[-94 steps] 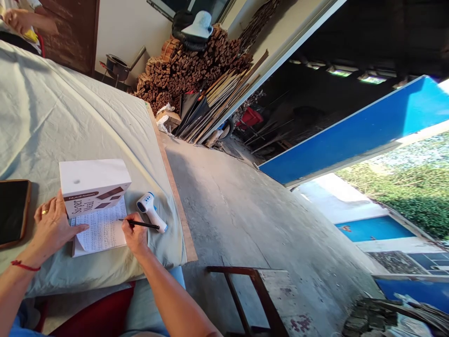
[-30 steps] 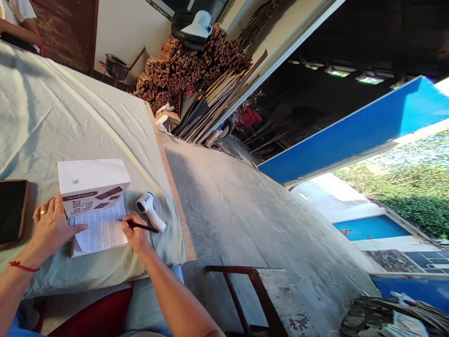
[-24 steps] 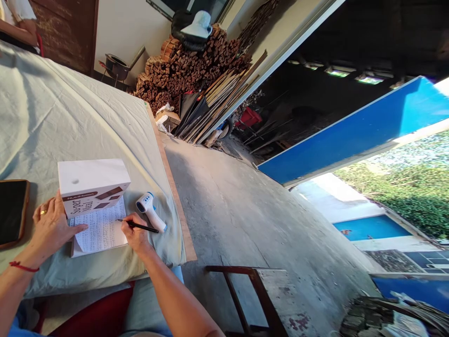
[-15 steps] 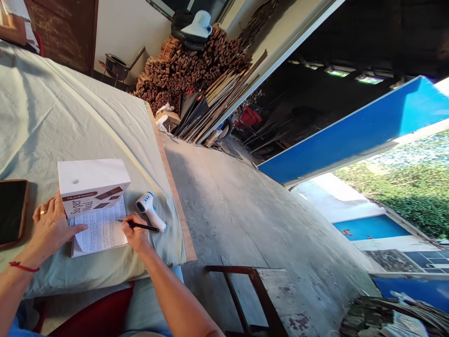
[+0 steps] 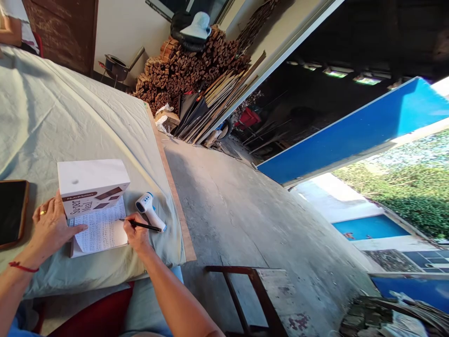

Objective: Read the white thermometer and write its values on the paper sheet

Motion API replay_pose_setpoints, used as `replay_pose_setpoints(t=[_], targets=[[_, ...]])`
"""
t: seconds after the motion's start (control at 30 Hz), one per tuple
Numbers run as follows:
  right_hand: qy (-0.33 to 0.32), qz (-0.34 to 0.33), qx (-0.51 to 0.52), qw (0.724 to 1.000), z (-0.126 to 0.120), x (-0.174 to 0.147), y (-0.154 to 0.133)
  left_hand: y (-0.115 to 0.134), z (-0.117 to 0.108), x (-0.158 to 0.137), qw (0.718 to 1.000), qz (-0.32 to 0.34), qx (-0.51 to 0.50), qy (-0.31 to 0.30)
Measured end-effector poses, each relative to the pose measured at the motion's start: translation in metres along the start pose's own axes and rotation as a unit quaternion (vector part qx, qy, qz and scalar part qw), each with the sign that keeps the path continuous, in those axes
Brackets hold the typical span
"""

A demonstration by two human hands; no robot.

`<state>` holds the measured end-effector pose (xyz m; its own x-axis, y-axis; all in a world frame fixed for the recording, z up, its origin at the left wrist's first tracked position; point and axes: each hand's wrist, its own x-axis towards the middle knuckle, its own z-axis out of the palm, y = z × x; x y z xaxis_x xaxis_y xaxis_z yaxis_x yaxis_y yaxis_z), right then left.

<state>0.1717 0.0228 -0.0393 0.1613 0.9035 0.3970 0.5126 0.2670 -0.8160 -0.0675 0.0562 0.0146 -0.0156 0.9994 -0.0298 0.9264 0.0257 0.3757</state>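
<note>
My right hand (image 5: 136, 234) is closed round a black pen (image 5: 145, 226), its tip on the written page of an open notebook (image 5: 101, 229). Rows of small handwriting cover the page. My left hand (image 5: 52, 223) lies with its fingers spread at the notebook's left side. Its thumb presses on the page and its fingers reach along the left end of a white box (image 5: 93, 175) with brown print. That box stands across the notebook's upper part and hides it. Just right of the page lies a white and blue infrared thermometer (image 5: 150, 210), close to the pen's back end.
A phone in a brown case (image 5: 13, 213) lies at the left of the cloth-covered table (image 5: 87, 121). Past the table's wooden edge is concrete floor (image 5: 224, 201) with a wooden stool (image 5: 252, 299). Stacked firewood (image 5: 185, 65) stands behind. Another person's arm (image 5: 10, 30) shows at top left.
My right hand and the pen have shifted slightly to the right over the page. The left hand, box and thermometer look unmoved.
</note>
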Motion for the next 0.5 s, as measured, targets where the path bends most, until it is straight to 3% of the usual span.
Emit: replay_pose_setpoints(t=[0.17,0.5], targets=[[0.011,-0.013,0.004,1.0,0.0012,-0.0002,0.0001,-0.0002,0.0012,0.0002,1.0,0.001,-0.004,0.003],[-0.018,0.03,-0.004,0.999,-0.0002,0.001,-0.0005,0.0,-0.0009,0.0001,1.0,0.01,-0.008,0.0]])
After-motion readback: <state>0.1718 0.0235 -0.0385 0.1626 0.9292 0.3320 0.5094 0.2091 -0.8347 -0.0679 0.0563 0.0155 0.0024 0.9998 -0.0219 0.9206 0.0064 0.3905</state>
